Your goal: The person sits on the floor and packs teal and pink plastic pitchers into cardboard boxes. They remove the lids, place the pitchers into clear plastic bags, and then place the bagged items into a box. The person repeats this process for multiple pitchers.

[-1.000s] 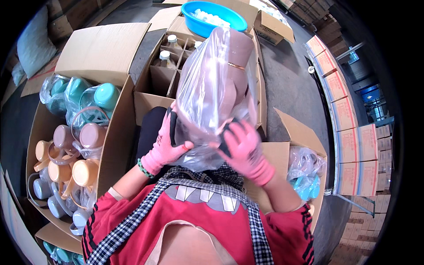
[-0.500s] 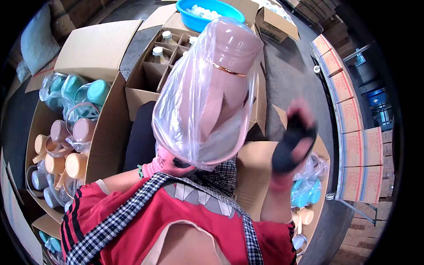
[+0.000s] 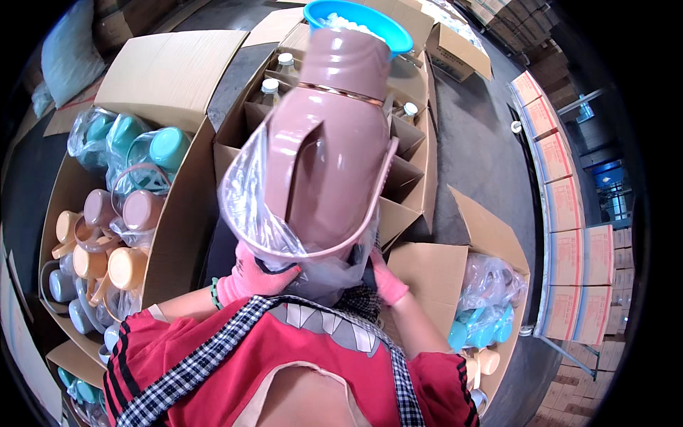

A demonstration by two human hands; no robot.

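A mauve thermos jug (image 3: 331, 164) with a side handle and a copper-coloured band stands tilted in front of my chest. Its upper part is bare. A clear plastic bag (image 3: 249, 192) is bunched round the lower part, and the jug's thin carrying handle (image 3: 311, 254) loops across the near side. At the jug's lower end, my left hand (image 3: 255, 276), in a pink and black glove, is closed on it through the bag, thumb across the plastic. My right hand (image 3: 388, 280), gloved alike, is closed on the bag at the lower right; its fingertips are hidden behind the plastic.
An open carton (image 3: 174, 213) of turquoise, mauve and orange jugs stands at left. Ahead, a divided carton (image 3: 231, 135) holds white-capped bottles. Behind it is a blue basin (image 3: 402, 35). At right are another carton (image 3: 427, 277) of bagged jugs and stacked boxes (image 3: 562, 192).
The bag has come down off the jug's top and gathers round its lower part. My right hand has moved from the right side in to the bag. My left hand remains at the jug's lower end.
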